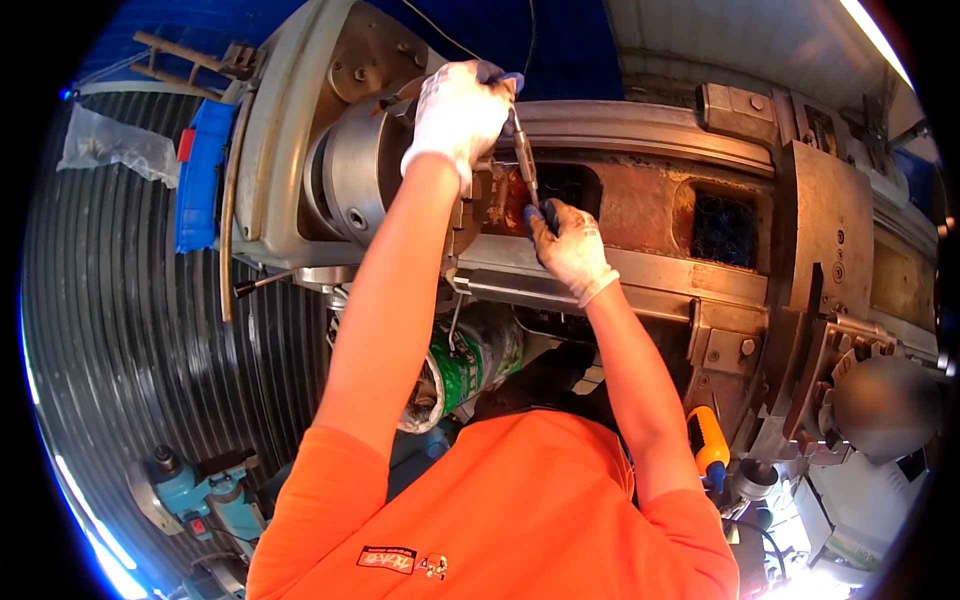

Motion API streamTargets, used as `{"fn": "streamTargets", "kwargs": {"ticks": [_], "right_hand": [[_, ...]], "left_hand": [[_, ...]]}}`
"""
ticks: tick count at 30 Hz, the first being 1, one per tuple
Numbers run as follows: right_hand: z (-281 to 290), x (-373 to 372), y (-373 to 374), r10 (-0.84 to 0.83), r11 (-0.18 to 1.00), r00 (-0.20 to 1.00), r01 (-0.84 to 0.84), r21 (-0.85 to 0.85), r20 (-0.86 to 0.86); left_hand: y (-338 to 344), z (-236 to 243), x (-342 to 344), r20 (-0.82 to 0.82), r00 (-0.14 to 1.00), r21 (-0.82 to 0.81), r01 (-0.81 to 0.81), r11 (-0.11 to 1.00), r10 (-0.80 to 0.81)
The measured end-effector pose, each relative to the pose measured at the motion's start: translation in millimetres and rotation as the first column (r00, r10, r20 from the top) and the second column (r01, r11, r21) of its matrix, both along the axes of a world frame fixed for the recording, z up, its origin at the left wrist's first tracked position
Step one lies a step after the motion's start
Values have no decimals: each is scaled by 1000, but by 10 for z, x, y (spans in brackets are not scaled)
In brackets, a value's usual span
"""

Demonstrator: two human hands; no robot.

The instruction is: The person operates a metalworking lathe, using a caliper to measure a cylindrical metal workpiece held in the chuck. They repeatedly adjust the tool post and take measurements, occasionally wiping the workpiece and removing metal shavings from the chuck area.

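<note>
Both my hands wear white gloves with dark blue-grey fingers. A slim metal rod-shaped tool [525,158], thicker along its middle, slants between them in front of the lathe chuck [362,165]. My left hand [462,112] is closed around the tool's upper end, close beside the chuck jaws. Lower down and to the right, my right hand [574,245] pinches the other end between thumb and fingers, above the lathe bed [640,205]. The gloves hide both ends of the tool, so its exact kind does not show.
The lathe carriage [825,220] stands to the right on the bed rails. A blue tray [205,180] hangs left of the headstock. Below the chuck sits a green-and-white sack [470,365]. A yellow bottle [708,440] stands near my right elbow, and a teal machine [215,500] at lower left.
</note>
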State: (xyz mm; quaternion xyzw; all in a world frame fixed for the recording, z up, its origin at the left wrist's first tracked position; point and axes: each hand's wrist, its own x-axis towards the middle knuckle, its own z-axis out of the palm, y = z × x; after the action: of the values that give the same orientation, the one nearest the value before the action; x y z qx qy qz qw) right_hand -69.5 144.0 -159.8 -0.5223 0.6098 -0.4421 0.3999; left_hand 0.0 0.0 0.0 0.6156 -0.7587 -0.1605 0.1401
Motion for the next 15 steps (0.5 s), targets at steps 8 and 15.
{"fn": "streamTargets", "kwargs": {"ticks": [8,15], "right_hand": [[473,272,210,-64,997,877,35,70,476],[256,-9,98,211,973,797,-227,-42,566]], "left_hand": [[-436,-432,-498,496,865,273,-77,959,-72],[186,39,-267,252,928,-115,311,943,-275]]}}
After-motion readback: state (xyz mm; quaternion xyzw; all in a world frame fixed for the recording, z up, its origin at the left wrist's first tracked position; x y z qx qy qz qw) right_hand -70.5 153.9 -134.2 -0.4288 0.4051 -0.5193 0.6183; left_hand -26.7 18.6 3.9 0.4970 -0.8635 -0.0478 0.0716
